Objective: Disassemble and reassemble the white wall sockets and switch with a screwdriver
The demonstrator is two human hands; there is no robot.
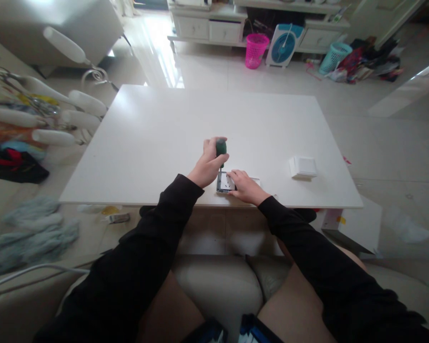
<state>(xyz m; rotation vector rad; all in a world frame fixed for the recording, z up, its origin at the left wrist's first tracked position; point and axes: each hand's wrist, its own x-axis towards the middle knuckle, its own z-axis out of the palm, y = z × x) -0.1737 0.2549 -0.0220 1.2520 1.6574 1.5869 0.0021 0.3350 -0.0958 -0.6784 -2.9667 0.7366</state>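
My left hand (209, 164) is closed around the dark green handle of a screwdriver (220, 147), held upright. Its shaft points down at the upper left edge of a wall socket (227, 182), which has a white face with slots and a dark frame. The socket lies near the table's front edge. My right hand (248, 187) rests over the socket's right side, fingers bent on its face and thumb at its lower edge. A white piece (256, 181) shows partly behind the right hand; most of it is hidden.
The white table (157, 143) carries a stack of white square plates (303, 167) on the right. Beyond it on the floor stand a pink basket (256, 50), a blue fan (284, 45) and a teal basket (335, 57). White lamp arms (87, 102) reach toward the table's left edge.
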